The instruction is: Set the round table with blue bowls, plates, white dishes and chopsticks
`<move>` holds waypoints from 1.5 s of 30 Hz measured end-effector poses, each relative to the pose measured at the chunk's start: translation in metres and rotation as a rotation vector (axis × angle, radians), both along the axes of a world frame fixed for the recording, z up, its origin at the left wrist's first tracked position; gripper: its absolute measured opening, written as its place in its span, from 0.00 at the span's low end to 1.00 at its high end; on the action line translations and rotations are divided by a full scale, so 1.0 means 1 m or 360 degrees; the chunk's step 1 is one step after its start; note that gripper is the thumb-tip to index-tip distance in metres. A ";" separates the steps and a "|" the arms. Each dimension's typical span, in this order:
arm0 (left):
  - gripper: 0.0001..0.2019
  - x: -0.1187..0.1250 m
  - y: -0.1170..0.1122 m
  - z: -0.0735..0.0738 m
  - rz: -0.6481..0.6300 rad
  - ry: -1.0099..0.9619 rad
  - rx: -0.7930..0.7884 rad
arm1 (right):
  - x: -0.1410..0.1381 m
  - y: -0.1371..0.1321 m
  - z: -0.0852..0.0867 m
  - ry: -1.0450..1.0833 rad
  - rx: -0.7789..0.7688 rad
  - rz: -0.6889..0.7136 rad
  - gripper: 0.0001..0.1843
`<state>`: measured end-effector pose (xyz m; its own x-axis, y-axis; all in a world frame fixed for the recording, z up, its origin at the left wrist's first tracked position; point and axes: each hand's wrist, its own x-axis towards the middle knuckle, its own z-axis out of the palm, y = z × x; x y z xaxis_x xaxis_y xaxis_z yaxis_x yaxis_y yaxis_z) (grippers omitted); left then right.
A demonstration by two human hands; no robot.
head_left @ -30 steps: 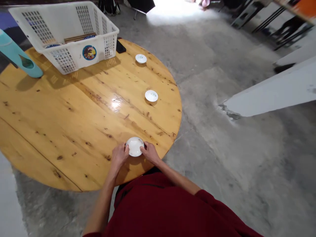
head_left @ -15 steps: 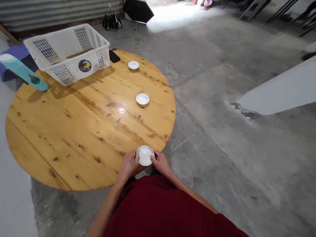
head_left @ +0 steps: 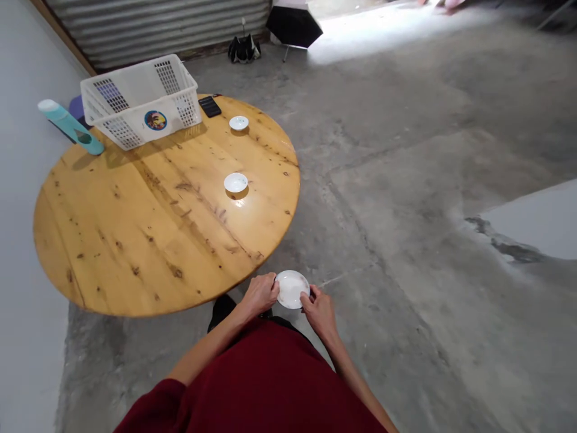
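Observation:
I hold a small white saucer (head_left: 291, 288) in both hands, off the table's near edge and over the concrete floor. My left hand (head_left: 260, 294) grips its left rim, and my right hand (head_left: 319, 309) grips its right rim. Two more small white saucers rest on the round wooden table (head_left: 135, 228): one near the middle right (head_left: 235, 181), one at the far edge (head_left: 238, 122).
A white plastic basket (head_left: 139, 102) stands at the table's far side, with a black phone-like object (head_left: 210, 106) beside it and a teal bottle (head_left: 70, 127) lying at the far left. A black umbrella (head_left: 293, 25) and a corrugated shutter lie beyond. A grey wall runs along the left.
The saucer in both hands has come off the table's near edge toward my body. I have stepped back, so the table looks farther away and to the left.

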<state>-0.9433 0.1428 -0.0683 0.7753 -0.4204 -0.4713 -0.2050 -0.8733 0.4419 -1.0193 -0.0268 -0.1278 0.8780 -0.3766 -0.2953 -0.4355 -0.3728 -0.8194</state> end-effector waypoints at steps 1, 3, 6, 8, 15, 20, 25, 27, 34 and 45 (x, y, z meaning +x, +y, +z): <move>0.15 0.000 -0.008 0.002 -0.0009 0.0000 0.0007 | -0.001 -0.008 0.000 -0.0003 0.0006 -0.0004 0.19; 0.15 0.002 -0.019 0.006 -0.0009 -0.0005 0.0018 | -0.001 -0.018 0.001 -0.0011 0.0029 -0.0010 0.20; 0.15 0.008 -0.025 0.008 0.0028 -0.0031 0.0006 | 0.008 -0.022 0.001 -0.0015 0.0090 -0.0011 0.23; 0.15 0.016 -0.026 0.007 0.0080 -0.0050 -0.0017 | 0.020 -0.023 0.001 -0.0014 0.0109 -0.0006 0.23; 0.14 0.078 -0.027 0.007 0.0420 -0.0105 -0.0170 | 0.111 -0.034 0.013 -0.0075 -0.0018 0.0215 0.25; 0.13 0.144 -0.019 0.012 0.0840 -0.0155 -0.0306 | 0.212 -0.030 0.027 -0.0152 -0.0163 0.0504 0.22; 0.12 0.202 -0.001 0.011 0.1250 -0.0168 -0.0319 | 0.298 -0.004 0.035 -0.0192 -0.0188 0.0724 0.17; 0.11 0.219 0.006 0.008 0.1320 -0.0174 -0.0318 | 0.322 0.006 0.033 -0.0189 -0.0166 0.0768 0.16; 0.09 0.264 0.022 0.003 0.1419 -0.0239 -0.0213 | 0.372 0.030 0.021 -0.0199 -0.0223 0.0823 0.15; 0.12 0.305 0.031 -0.010 0.1698 -0.0314 0.0038 | 0.441 0.056 -0.001 -0.0286 -0.0412 0.1157 0.15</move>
<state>-0.6378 0.1741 -0.0786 0.7988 0.5230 -0.2972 0.5995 -0.6517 0.4647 -0.5778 0.0296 -0.1288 0.9562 0.2723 -0.1073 0.1209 -0.7013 -0.7025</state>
